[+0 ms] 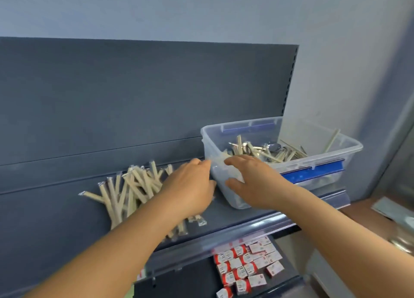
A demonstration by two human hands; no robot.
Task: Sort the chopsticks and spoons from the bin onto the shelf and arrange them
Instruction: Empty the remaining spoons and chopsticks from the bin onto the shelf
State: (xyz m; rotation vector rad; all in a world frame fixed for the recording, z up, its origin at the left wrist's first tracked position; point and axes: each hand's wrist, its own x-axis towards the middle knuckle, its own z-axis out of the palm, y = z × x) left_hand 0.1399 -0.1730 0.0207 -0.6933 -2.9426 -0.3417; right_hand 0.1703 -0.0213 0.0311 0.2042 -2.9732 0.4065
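Both hands at the clear bin on the shelf: the right hand spreads wide over its near corner, fingers on the rim. The left hand lies beside the bin wall; its grip cannot be told. Wrapped chopsticks are piled left of it, and more chopsticks and spoons fill the bin.
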